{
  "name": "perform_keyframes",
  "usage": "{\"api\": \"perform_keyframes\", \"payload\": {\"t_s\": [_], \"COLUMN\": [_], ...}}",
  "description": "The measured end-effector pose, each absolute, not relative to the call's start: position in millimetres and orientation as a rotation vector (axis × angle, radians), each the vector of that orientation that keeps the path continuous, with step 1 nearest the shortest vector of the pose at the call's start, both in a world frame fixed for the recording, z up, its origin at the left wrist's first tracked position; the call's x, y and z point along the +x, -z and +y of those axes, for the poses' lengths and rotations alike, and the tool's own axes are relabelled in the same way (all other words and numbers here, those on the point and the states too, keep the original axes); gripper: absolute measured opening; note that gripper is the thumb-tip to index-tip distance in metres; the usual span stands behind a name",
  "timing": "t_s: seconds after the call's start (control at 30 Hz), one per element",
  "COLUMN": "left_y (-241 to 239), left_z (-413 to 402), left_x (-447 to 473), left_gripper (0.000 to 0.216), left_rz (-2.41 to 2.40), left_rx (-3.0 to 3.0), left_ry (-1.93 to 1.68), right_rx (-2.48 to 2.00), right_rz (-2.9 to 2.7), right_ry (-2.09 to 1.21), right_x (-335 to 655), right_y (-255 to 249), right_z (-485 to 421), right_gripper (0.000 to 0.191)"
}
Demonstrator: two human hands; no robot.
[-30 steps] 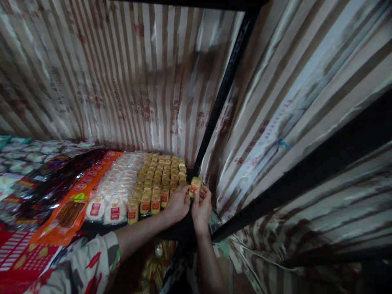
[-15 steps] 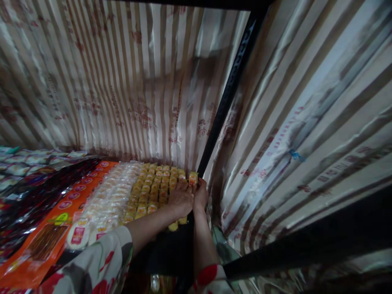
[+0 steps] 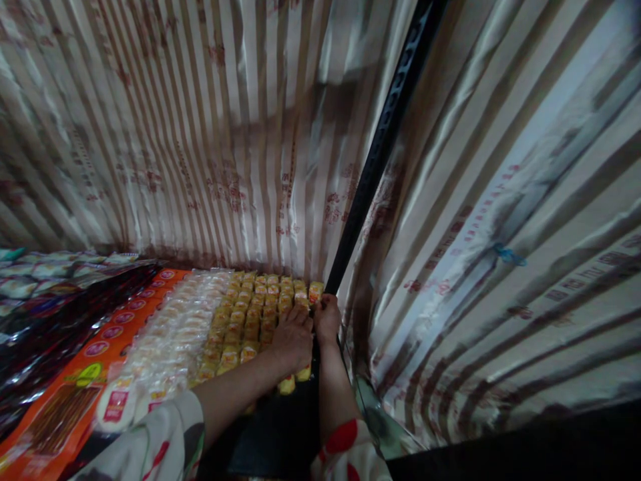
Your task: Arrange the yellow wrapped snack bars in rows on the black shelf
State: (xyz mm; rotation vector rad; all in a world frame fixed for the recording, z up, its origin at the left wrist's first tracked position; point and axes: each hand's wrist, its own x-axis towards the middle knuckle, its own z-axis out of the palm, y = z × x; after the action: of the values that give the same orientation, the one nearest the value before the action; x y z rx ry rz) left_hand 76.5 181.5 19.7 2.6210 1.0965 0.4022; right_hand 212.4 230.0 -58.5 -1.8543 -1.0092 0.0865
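Striped sheeting [image 3: 200, 133] backs an orange packet [image 3: 117, 327] of brown sticks [image 3: 63, 417]; left hand [image 3: 293, 337] lies spread over yellow packets [image 3: 254, 310]; right hand [image 3: 327, 321] curls, grip unclear.

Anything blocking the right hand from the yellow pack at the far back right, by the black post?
Nothing visible. The right hand is at the near right corner of the yellow pack; contact is unclear. The black post rises beyond the hand, not between them. The left hand lies over neighbouring packs.
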Motion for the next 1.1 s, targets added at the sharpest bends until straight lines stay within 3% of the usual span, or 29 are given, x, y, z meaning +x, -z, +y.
{"api": "perform_keyframes", "payload": {"t_s": [0.47, 0.73, 1.1], "left_y": [-16.1, -15.1, -30.0], "left_z": [183.7, 184.3, 157.2], "left_x": [77.5, 77.9, 65.2], "left_gripper": [0.044, 0.044, 0.038], "left_rz": [1.131, 1.139, 1.093], "left_rx": [2.545, 2.548, 2.594], "left_ry": [-0.448, -0.453, -0.569], "right_rx": [-1.816, -1.742, -1.663], "right_rz": [-1.038, -1.039, -0.955], "right_ry": [-0.059, -0.139, -0.274], "right_x": [206.9, 211.0, 202.9], "right_y": [76.0, 76.2, 60.0], "right_z": [232.8, 233.2, 201.5], "right_gripper": [0.036, 0.018, 0.038]}}
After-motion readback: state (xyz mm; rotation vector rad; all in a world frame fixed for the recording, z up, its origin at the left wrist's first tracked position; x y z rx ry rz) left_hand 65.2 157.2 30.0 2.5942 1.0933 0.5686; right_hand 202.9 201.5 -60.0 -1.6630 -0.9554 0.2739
